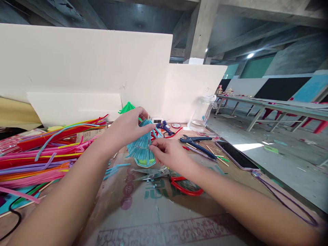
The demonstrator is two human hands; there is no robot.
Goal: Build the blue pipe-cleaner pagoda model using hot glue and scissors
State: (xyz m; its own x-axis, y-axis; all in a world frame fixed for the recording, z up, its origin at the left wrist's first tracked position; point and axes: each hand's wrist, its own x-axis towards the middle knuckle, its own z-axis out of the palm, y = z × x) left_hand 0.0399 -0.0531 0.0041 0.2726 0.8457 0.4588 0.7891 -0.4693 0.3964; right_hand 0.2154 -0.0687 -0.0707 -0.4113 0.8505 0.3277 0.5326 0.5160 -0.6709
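Note:
A light-blue tiered craft piece (139, 148), its ribs apparently pipe cleaners, stands on the cardboard-covered table with a yellow-green patch at its base. My left hand (130, 126) closes round its top, thumb stretched along the upper tier. At its right side, my right hand (170, 152) has thumb and forefinger pinched against the lower tier; whatever is between the fingertips is too small to make out. Just below the hands lie red-handled scissors (187, 187) with their blades apart. Behind the left hand shows a green umbrella-shaped piece (127, 107).
Bundles of coloured pipe cleaners (51, 147) fill the left side. To the right are blue-handled pliers (197, 139), a phone (237, 155) and a clear jug (202, 114). A blue glue gun (166, 128) lies behind the hands, before white boards (84, 61).

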